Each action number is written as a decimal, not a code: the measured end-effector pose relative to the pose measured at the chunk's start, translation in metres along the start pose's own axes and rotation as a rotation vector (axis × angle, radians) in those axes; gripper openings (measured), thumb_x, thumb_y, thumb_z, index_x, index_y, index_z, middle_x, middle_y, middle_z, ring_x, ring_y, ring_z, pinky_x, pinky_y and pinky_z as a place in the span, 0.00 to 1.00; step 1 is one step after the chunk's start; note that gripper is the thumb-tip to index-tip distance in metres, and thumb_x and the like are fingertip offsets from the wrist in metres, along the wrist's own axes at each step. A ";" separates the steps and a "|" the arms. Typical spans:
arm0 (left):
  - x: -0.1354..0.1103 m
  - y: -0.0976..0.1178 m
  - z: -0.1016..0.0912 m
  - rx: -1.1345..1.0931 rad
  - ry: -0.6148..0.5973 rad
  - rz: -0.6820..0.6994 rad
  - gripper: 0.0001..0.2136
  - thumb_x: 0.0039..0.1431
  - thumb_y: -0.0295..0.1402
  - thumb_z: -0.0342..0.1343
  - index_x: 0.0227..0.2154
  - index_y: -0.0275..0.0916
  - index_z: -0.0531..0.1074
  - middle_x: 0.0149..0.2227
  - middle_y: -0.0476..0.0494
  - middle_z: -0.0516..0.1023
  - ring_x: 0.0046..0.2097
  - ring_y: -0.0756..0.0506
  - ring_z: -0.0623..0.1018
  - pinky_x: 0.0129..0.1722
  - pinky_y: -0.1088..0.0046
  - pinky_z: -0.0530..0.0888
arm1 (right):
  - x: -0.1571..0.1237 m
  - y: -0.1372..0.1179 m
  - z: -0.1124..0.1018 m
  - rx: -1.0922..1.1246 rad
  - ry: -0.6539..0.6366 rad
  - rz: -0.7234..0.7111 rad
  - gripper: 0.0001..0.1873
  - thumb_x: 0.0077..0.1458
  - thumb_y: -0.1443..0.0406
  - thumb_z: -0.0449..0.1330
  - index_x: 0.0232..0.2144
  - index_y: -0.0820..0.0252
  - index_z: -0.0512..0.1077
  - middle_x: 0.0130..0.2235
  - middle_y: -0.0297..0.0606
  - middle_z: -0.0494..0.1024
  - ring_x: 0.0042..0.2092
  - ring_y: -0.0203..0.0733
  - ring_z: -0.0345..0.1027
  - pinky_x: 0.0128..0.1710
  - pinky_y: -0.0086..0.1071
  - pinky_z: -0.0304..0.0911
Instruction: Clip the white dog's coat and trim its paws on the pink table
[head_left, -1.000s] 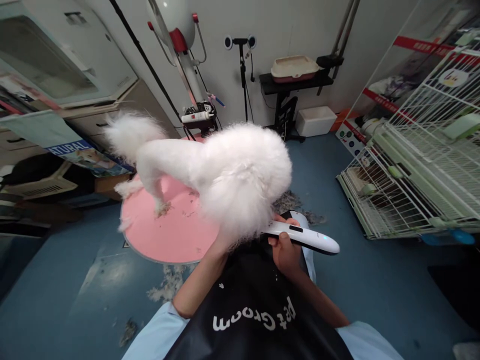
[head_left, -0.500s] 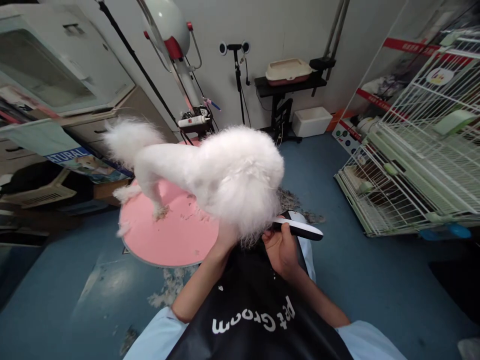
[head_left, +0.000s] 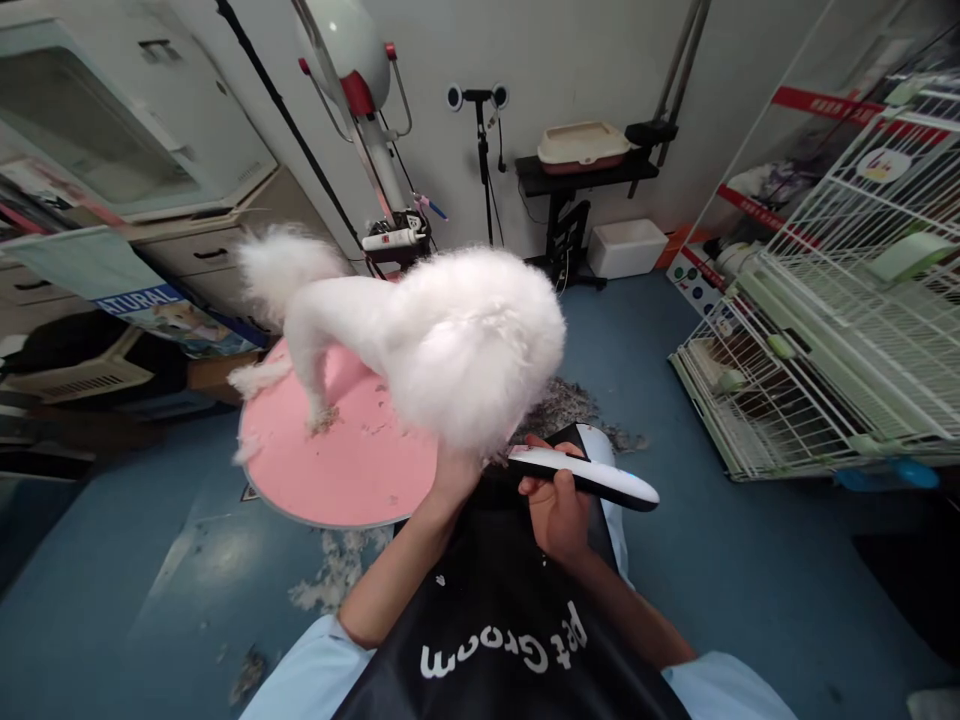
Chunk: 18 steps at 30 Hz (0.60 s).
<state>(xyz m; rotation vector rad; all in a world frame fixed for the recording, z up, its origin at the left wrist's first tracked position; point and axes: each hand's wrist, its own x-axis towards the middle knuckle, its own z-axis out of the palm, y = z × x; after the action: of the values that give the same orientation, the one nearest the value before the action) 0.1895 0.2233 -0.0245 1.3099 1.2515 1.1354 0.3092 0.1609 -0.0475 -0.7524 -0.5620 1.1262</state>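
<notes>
A fluffy white dog [head_left: 465, 340] stands on a round pink grooming table [head_left: 352, 480], its head turned down toward me. My left hand [head_left: 456, 478] reaches up beneath the fur of the dog's head; its fingers are hidden there, so their grip does not show. In my right hand [head_left: 562, 515] is a white and black pet hair clipper [head_left: 600, 476], held with closed fingers. The clipper's front end points left, close to the underside of the head. Whether it touches the fur I cannot tell.
Cut hair [head_left: 337, 570] litters the blue floor and the table top. Wire cages [head_left: 847, 330] stand at the right. Behind the dog are a white and red dryer [head_left: 352, 70], a light stand [head_left: 480, 140] and a black table [head_left: 592, 180]. My black apron [head_left: 502, 590] covers my lap.
The clipper has come down and left, and more of its body shows. The dog's head has shifted slightly up. My left hand stays beneath the head.
</notes>
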 end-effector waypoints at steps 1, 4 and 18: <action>0.000 0.003 0.001 -0.027 -0.009 -0.010 0.17 0.53 0.45 0.57 0.17 0.37 0.70 0.18 0.47 0.74 0.23 0.48 0.74 0.24 0.73 0.70 | -0.001 0.002 0.001 0.017 -0.014 -0.027 0.15 0.58 0.53 0.58 0.43 0.50 0.61 0.46 0.39 0.79 0.25 0.35 0.69 0.24 0.32 0.66; -0.001 0.011 0.003 -0.092 0.074 -0.054 0.14 0.52 0.42 0.59 0.20 0.37 0.69 0.20 0.49 0.73 0.23 0.50 0.72 0.23 0.75 0.68 | -0.002 0.004 0.004 0.073 -0.055 -0.038 0.16 0.57 0.53 0.60 0.44 0.48 0.62 0.47 0.37 0.79 0.26 0.35 0.70 0.25 0.32 0.67; 0.000 0.016 0.003 -0.193 0.087 -0.143 0.12 0.49 0.40 0.61 0.26 0.36 0.67 0.24 0.50 0.72 0.27 0.49 0.72 0.30 0.74 0.68 | 0.015 -0.015 0.007 0.335 0.144 0.459 0.16 0.48 0.54 0.66 0.36 0.53 0.68 0.37 0.36 0.82 0.20 0.30 0.62 0.20 0.26 0.60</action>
<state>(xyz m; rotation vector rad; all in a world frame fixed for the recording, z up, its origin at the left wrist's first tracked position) 0.1938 0.2227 -0.0088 1.0216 1.2440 1.1896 0.3180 0.1733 -0.0309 -0.6776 -0.0682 1.5284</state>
